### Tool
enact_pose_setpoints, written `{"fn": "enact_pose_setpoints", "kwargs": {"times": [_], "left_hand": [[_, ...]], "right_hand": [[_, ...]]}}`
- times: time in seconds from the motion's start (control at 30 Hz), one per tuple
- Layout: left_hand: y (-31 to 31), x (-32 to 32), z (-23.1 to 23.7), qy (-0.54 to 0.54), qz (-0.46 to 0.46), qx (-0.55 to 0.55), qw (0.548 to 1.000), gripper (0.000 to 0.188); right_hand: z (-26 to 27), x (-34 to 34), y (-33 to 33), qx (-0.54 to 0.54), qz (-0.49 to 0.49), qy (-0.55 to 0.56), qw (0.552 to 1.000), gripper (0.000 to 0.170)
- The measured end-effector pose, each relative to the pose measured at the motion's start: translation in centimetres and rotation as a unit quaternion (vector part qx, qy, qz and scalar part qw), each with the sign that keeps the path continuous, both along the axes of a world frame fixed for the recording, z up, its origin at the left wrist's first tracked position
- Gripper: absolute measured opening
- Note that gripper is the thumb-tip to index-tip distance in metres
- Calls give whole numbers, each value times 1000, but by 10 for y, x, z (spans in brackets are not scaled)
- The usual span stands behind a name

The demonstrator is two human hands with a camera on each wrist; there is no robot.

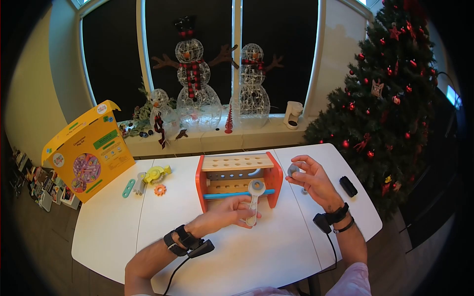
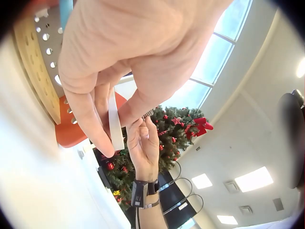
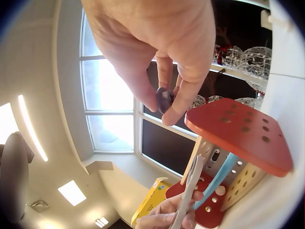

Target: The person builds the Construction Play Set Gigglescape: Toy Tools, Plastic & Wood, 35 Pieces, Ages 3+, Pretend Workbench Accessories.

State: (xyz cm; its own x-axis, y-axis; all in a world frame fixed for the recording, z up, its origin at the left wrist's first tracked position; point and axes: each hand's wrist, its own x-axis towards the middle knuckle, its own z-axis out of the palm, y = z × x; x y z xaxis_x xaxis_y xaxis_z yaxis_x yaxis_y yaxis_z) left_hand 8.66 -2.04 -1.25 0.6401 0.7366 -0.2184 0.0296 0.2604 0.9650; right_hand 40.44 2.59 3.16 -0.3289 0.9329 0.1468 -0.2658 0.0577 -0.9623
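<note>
My left hand (image 1: 228, 215) grips a pale grey toy wrench (image 1: 254, 202) by its handle, the ringed head pointing up in front of the toolbox. In the left wrist view, the thumb and fingers of the left hand (image 2: 114, 81) pinch the wrench (image 2: 115, 125) edge-on. My right hand (image 1: 318, 185) pinches a small grey round piece (image 1: 293, 170) just right of the toolbox; the right wrist view shows that piece (image 3: 164, 99) between thumb and fingers. The toy toolbox (image 1: 277, 180) has red ends, wooden perforated boards and a blue bar (image 1: 232, 195).
A yellow box (image 1: 94, 153) stands at the table's left. Near it lie a teal strip (image 1: 129, 188), a yellow-green toy part (image 1: 157, 173) and an orange gear (image 1: 160, 190). A small grey piece (image 1: 304, 191) lies under the right hand, a black object (image 1: 348, 186) farther right.
</note>
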Motion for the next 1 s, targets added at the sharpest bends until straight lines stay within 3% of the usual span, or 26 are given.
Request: {"fn": "enact_pose_setpoints", "kwargs": {"times": [0.37, 1.0], "left_hand": [[16, 4, -9, -25, 11, 9, 1000, 38], [27, 5, -12, -31, 19, 17, 999, 43]], "right_hand": [[-5, -4, 15, -3, -31, 14, 999, 45], [-3, -8, 21, -15, 15, 75, 997, 44]]}}
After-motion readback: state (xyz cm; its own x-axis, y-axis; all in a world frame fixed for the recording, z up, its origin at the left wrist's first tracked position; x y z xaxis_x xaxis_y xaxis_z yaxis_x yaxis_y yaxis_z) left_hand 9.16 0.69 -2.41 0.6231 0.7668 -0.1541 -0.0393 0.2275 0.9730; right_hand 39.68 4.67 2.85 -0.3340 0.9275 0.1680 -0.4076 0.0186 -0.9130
